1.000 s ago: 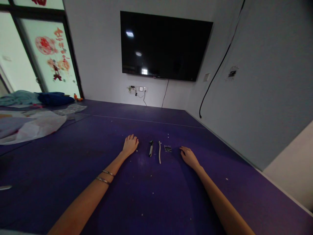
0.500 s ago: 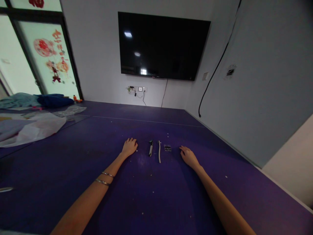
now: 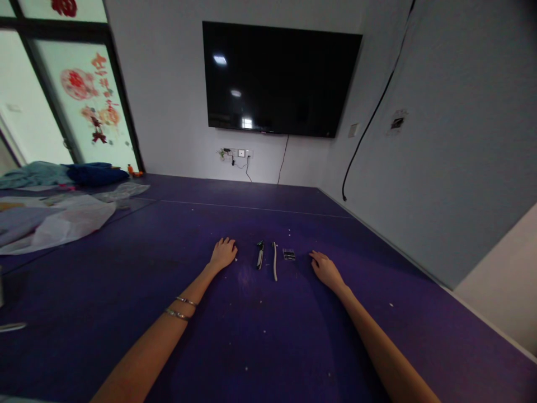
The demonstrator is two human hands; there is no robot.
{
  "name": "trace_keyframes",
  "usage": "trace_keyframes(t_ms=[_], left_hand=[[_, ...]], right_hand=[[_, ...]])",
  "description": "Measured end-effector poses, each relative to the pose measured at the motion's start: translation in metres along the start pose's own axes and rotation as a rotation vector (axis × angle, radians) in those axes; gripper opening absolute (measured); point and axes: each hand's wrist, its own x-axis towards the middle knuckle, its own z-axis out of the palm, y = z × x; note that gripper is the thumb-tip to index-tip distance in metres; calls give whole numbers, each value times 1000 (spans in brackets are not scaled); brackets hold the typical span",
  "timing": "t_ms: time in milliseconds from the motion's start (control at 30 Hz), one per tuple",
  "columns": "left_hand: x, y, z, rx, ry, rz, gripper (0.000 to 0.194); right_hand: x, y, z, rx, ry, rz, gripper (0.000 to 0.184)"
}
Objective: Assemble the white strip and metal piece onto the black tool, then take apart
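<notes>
Both my arms stretch forward over a purple surface (image 3: 268, 336). My left hand (image 3: 224, 253) lies flat, palm down, fingers loosely together, holding nothing. My right hand (image 3: 325, 268) also rests palm down, fingers relaxed and slightly curled, empty. Between them lie three small items in a row: a dark tool with a black handle (image 3: 260, 254), nearest my left hand; a thin pale stick (image 3: 274, 261) in the middle; and a small dark rectangular piece (image 3: 288, 254), nearest my right hand. Two thin bracelets (image 3: 181, 308) circle my left forearm.
A large black TV (image 3: 279, 78) hangs on the far wall above a socket with cables (image 3: 235, 153). Crumpled plastic sheets and cloth (image 3: 54, 215) lie at the far left. A grey wall (image 3: 440, 168) borders the surface on the right. White specks dot the surface.
Both hands stay resting in place; only the view has shifted slightly.
</notes>
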Motion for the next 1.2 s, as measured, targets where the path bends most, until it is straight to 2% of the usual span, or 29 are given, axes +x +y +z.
trace_keyframes(t_ms=[300,433,667,867,1200], left_hand=[[-1,7,-10,-40,16,-77,34],[0,19,-18,-76,31,-113,31],[9,64,-25,-200,-125,-61,39],[13,92,-30,-111,-285,-50,45],[17,106,-23,-136,-268,-62,30]], right_hand=[[-2,-4,-3,21,9,5,39],[-2,-4,-3,21,5,11,39],[-1,0,1,19,2,16,39],[-1,-1,0,14,-5,24,39],[1,-2,0,24,-12,48,38]])
